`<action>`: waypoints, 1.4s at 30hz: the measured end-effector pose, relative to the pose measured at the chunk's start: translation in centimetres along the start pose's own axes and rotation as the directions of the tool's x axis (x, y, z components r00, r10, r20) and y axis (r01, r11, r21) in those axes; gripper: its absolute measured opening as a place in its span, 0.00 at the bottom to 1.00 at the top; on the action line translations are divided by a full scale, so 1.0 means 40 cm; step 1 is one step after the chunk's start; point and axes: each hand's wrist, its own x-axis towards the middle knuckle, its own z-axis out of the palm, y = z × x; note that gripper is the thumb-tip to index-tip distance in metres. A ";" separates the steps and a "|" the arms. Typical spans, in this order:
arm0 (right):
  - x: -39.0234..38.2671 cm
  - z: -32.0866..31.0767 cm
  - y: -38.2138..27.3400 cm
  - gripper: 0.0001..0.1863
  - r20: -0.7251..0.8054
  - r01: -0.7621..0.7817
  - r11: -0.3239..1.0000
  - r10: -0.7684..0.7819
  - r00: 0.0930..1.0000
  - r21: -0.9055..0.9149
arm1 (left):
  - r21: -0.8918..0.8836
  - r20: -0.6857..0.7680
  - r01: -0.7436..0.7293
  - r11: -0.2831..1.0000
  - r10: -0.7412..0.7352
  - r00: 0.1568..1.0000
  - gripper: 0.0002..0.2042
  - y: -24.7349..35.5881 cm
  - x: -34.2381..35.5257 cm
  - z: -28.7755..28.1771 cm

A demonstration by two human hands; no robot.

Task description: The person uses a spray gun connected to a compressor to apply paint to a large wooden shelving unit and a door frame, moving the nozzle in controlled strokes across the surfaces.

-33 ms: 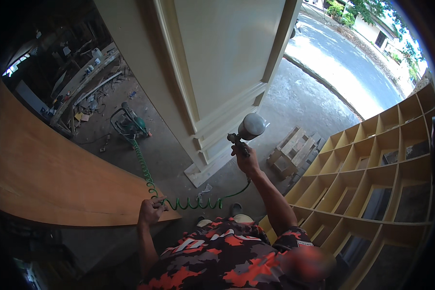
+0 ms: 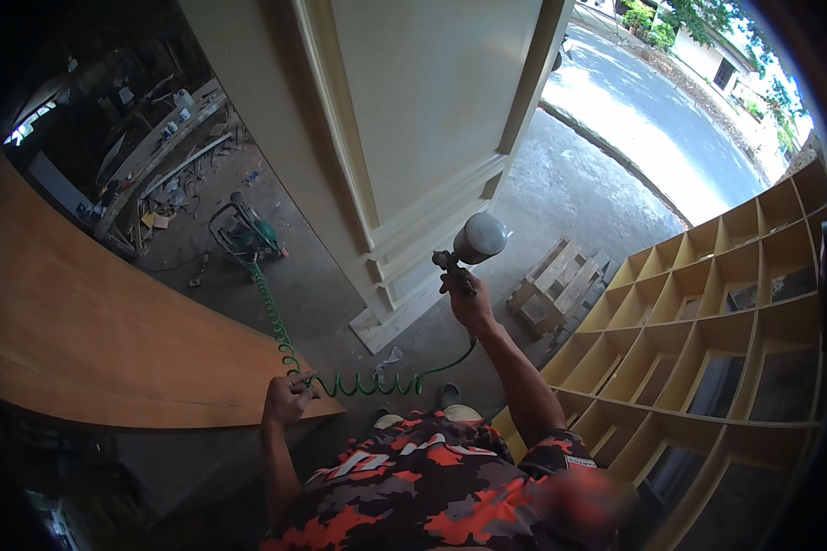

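My right hand [image 2: 470, 305] is wrapped round the grip of a spray gun [image 2: 450, 263], with its round grey paint cup [image 2: 481, 238] on top. The gun is held in front of the lower part of a tall cream panelled door [image 2: 436, 101], apart from its surface. From the gun's lower end a green coiled air hose [image 2: 372, 384] hangs and runs left to my left hand [image 2: 288, 400]. My left hand is closed on the coil beside the edge of an orange-brown wooden board [image 2: 147, 331]. Beyond it, the hose continues to a green compressor [image 2: 253, 234] on the floor.
A yellowish wooden shelf frame [image 2: 657, 321] with many compartments stands close on my right. A small slatted wooden pallet [image 2: 556, 285] lies on the concrete floor beyond my right forearm. Scrap and a cluttered bench [image 2: 161, 138] are at the far left. A sunlit road [image 2: 652, 110] lies outside.
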 end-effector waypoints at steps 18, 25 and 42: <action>-0.324 0.021 -0.153 0.04 0.209 0.119 0.987 -0.139 0.968 0.104 | -0.013 -0.160 0.183 0.983 -0.183 0.970 0.20 -0.499 0.181 0.233; -0.459 0.185 -0.267 0.06 0.588 -0.028 0.992 -0.048 0.808 0.119 | -0.118 -0.288 0.170 0.978 -0.197 0.937 0.25 -0.647 0.203 0.225; -0.595 0.480 -0.375 0.15 0.736 -0.093 0.986 -0.038 0.676 0.137 | -0.490 -0.217 -0.280 0.825 0.195 0.956 0.08 -0.064 -0.254 -0.103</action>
